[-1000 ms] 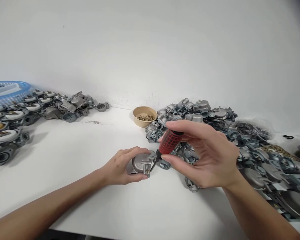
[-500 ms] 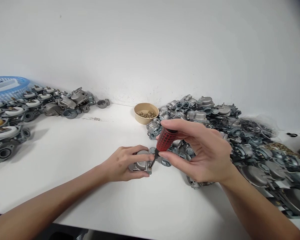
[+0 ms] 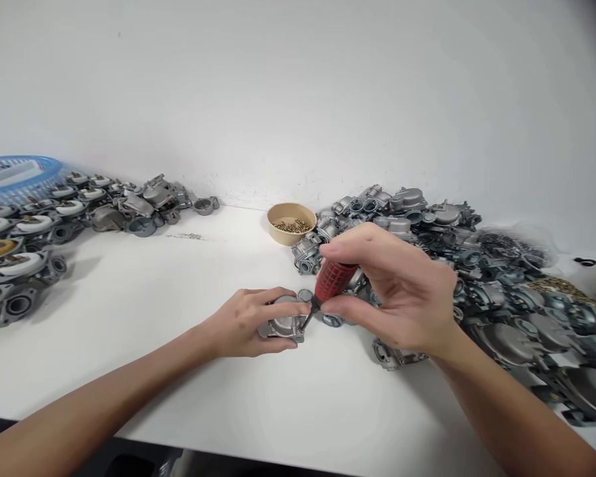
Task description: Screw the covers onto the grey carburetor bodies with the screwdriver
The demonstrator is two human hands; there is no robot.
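My left hand (image 3: 255,321) is closed around a grey metal carburetor (image 3: 284,324), pressing it against the white table. Between the thumb and fingers of my right hand (image 3: 397,288) is a screwdriver (image 3: 334,278) with a red and black handle, tilted so that its shaft points down and to the left. Its tip meets the near right corner of the carburetor, beside my left fingers. Whether a screw sits under the tip is too small to make out.
A tan bowl (image 3: 292,232) of small brass-coloured screws stands near the wall. Piled carburetors (image 3: 397,205) cover the right side. More carburetor parts (image 3: 34,228), several with white rings, fill the left, near a blue basket (image 3: 44,165). Loose tiny pieces (image 3: 189,236) lie towards the back.
My right hand has turned slightly around the screwdriver, whose tip stays at the carburetor's corner. The view has shifted a little; my left hand keeps its hold.
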